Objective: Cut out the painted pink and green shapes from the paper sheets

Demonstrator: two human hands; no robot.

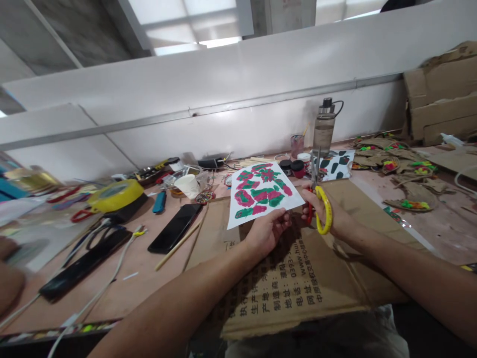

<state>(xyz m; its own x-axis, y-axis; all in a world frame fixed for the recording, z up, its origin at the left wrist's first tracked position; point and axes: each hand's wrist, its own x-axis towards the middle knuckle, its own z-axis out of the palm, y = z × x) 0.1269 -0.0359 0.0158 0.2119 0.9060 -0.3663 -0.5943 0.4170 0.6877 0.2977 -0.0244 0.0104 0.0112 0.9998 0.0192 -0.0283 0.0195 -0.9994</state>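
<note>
A white sheet painted with pink and green patches (261, 193) is raised above a printed cardboard sheet (276, 298). My left hand (266, 231) pinches the sheet's lower right edge, its fingers closed. Scissors with one yellow and one red handle (323, 211) are in my right hand (320, 206), just right of the painted sheet. Their metal blades point up and away from me and look slightly apart. The fingers of my right hand are wrapped at the handles, close to the sheet's right corner.
A black phone (175, 227), a wooden stick (177, 247) and a yellow tape roll (116, 195) lie to the left. Behind stand a paper cup (188, 186) and a water bottle (324, 130). Brown crafted pieces (413, 196) are at right. Part of another person's arm shows far left.
</note>
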